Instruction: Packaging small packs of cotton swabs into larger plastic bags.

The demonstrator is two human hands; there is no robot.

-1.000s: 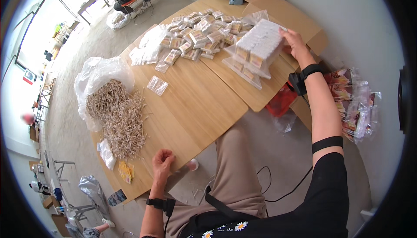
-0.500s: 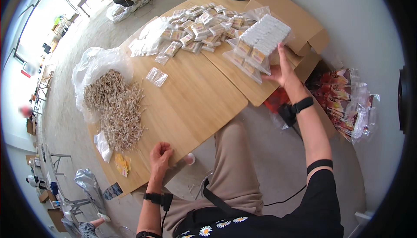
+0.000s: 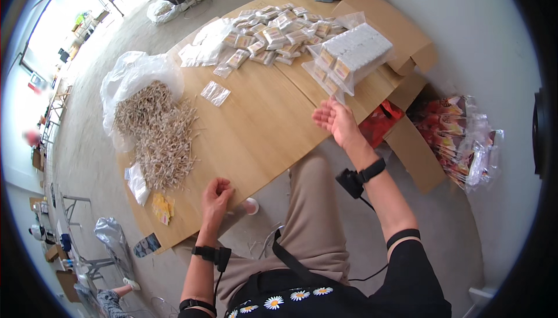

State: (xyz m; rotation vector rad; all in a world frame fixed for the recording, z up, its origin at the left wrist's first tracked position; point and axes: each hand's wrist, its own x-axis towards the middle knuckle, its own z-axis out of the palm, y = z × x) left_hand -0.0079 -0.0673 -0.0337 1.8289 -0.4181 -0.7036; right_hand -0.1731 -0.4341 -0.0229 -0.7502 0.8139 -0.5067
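The right hand (image 3: 336, 121) hangs over the near right edge of the wooden table (image 3: 273, 120), palm up, fingers loosely spread and slightly curled, holding nothing. Just beyond it, at the table's right edge, sits a clear plastic bag (image 3: 351, 56) packed tight with small white packets stacked in rows; the hand is near the bag and does not touch it. The left hand (image 3: 215, 196) rests on the near edge of the table with its fingers curled inward towards the palm; whether it pinches anything I cannot tell.

Far across the table lies a loose heap of small filled sachets (image 3: 273, 30), with a few empty clear sachets (image 3: 215, 92) lying flat nearer the middle. On the left, a white plastic sack (image 3: 136, 77) lies open, and a big pile of pale wooden sticks (image 3: 160, 135) spills out of it across the tabletop. A small yellow packet (image 3: 162, 207) lies at the near left corner.

To the right of the table an open cardboard box (image 3: 389, 24) stands with its flaps out, and on the floor beside it is a clear bag of red and orange packets (image 3: 459, 138).
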